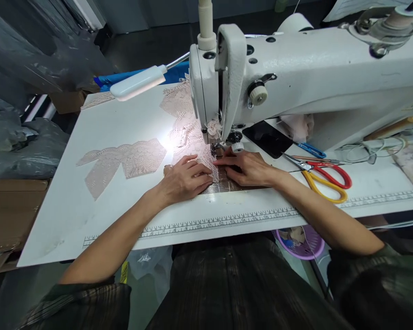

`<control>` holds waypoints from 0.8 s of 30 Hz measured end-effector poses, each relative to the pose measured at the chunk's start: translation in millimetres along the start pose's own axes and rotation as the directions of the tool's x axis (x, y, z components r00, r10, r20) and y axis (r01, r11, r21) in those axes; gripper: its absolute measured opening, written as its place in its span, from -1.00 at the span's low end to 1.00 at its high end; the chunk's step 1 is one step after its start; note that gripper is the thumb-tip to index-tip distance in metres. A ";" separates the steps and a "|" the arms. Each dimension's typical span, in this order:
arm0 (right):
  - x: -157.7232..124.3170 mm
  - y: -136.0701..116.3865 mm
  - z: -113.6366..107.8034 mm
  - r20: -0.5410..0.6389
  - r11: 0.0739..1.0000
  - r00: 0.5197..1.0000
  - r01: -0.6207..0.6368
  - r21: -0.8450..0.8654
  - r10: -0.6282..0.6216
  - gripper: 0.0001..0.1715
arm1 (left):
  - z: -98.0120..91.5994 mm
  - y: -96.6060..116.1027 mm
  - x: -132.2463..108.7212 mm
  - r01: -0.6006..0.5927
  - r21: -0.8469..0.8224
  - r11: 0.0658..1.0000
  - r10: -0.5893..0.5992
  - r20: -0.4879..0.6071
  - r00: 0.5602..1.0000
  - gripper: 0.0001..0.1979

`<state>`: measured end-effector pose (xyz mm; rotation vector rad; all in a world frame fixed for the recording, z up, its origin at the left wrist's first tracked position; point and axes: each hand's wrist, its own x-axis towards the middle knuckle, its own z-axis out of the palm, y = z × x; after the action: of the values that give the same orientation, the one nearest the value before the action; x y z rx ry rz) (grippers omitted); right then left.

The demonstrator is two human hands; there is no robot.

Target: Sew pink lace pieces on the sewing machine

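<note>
Pale pink lace (192, 133) lies under the head of a white sewing machine (289, 78) and runs toward the table's front. My left hand (186, 178) rests on the lace just left of the presser foot (214, 150), palm down with its fingers spread. Right of the foot, my right hand (246, 169) has its index finger stretched to the lace edge; its other fingers are bent over the metal plate, and what they hold, if anything, is hidden. A separate lace piece (142, 159) lies flat on the left.
A lit lamp (138, 83) hangs over the white table (55, 206). At the right are a black phone (267, 139), red-handled scissors (333, 173), yellow-handled scissors (325, 189) and a blue tool (311, 150). A purple basket (308, 250) stands below the front edge.
</note>
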<state>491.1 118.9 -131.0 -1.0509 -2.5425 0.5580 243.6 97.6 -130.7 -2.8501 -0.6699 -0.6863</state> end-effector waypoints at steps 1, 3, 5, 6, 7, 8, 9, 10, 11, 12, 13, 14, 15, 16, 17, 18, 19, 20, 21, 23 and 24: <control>-1.5 1.0 4.4 -0.032 1.000 0.999 0.016 -0.015 -0.016 -0.52 | -0.4 0.1 0.0 -0.005 0.012 1.000 0.005 0.005 1.000 -0.91; -4.3 2.7 12.0 -0.091 0.998 0.994 0.054 -0.028 -0.056 -0.53 | -1.0 0.3 0.0 -0.015 0.033 0.999 0.015 0.012 1.000 -0.92; -5.7 4.2 16.8 -0.121 0.996 0.989 0.085 -0.027 -0.088 -0.54 | -1.1 0.6 0.2 -0.026 0.052 0.998 0.025 0.019 1.000 -0.92; -5.8 4.7 18.1 -0.129 0.995 0.987 0.094 -0.026 -0.096 -0.54 | -1.0 0.8 0.4 -0.034 0.059 0.998 0.033 0.022 0.999 -0.91; -5.7 5.2 18.9 -0.136 0.995 0.985 0.101 -0.026 -0.104 -0.54 | -1.0 1.1 0.6 -0.043 0.065 0.997 0.042 0.022 0.999 -0.91; -5.5 5.5 19.3 -0.141 0.994 0.984 0.109 -0.028 -0.112 -0.54 | -1.0 1.6 0.9 -0.053 0.069 0.996 0.052 0.022 0.998 -0.90; -5.3 5.7 19.4 -0.146 0.993 0.982 0.116 -0.032 -0.120 -0.53 | -1.2 2.4 1.2 -0.061 0.073 0.995 0.060 0.021 0.998 -0.89; -5.2 5.8 19.4 -0.150 0.992 0.981 0.120 -0.037 -0.125 -0.53 | -1.7 3.5 1.7 -0.066 0.075 0.995 0.065 0.021 0.998 -0.88; -5.1 5.7 19.4 -0.153 0.992 0.980 0.122 -0.045 -0.127 -0.53 | -2.7 5.0 2.4 -0.068 0.074 0.995 0.067 0.026 0.997 -0.87; -5.2 5.4 19.1 -0.153 0.991 0.980 0.122 -0.054 -0.129 -0.53 | -4.2 6.6 3.3 -0.065 0.070 0.995 0.062 0.042 0.997 -0.86; -5.4 5.1 18.8 -0.152 0.990 0.979 0.124 -0.064 -0.132 -0.53 | -6.2 8.3 4.5 -0.056 0.061 0.997 0.052 0.070 0.996 -0.85; -5.7 4.6 18.3 -0.151 0.989 0.979 0.128 -0.073 -0.138 -0.54 | -8.5 9.8 6.0 -0.045 0.050 0.998 0.039 0.108 0.993 -0.85; -5.9 4.0 17.6 -0.149 0.988 0.978 0.135 -0.081 -0.146 -0.54 | -11.0 10.8 7.8 -0.035 0.036 0.999 0.029 0.151 0.988 -0.82; -6.0 3.4 16.9 -0.147 0.986 0.977 0.142 -0.088 -0.154 -0.55 | -13.2 11.3 9.8 -0.026 0.024 0.999 0.021 0.193 0.981 -0.79; -6.1 2.8 16.1 -0.144 0.984 0.976 0.148 -0.095 -0.160 -0.56 | -15.0 11.1 11.8 -0.020 0.015 1.000 0.017 0.226 0.974 -0.77; -6.2 2.2 15.3 -0.141 0.983 0.976 0.150 -0.104 -0.163 -0.57 | -16.2 10.3 13.7 -0.019 0.008 1.000 0.017 0.246 0.969 -0.75; -6.1 1.7 14.7 -0.136 0.982 0.977 0.148 -0.117 -0.164 -0.57 | -16.5 9.1 15.5 -0.020 0.004 1.000 0.019 0.256 0.966 -0.74; -6.0 1.3 14.3 -0.128 0.981 0.978 0.146 -0.130 -0.163 -0.58 | -16.1 7.7 16.8 -0.021 0.001 1.000 0.020 0.258 0.966 -0.73; -6.0 1.1 14.1 -0.121 0.979 0.980 0.143 -0.144 -0.161 -0.58 | -15.0 6.3 17.7 -0.018 0.001 1.000 0.017 0.252 0.967 -0.71; -5.9 1.0 14.3 -0.108 0.976 0.982 0.138 -0.166 -0.157 -0.58 | -11.7 4.5 17.8 -0.001 0.006 1.000 0.000 0.230 0.973 -0.69; -5.9 1.1 14.7 -0.102 0.976 0.983 0.134 -0.174 -0.154 -0.58 | -10.0 4.4 17.1 0.010 0.008 1.000 -0.012 0.213 0.977 -0.69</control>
<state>489.2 112.0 -145.1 -0.9130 -2.5709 0.2421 255.2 98.0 -114.1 -2.9417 -0.7151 -0.3809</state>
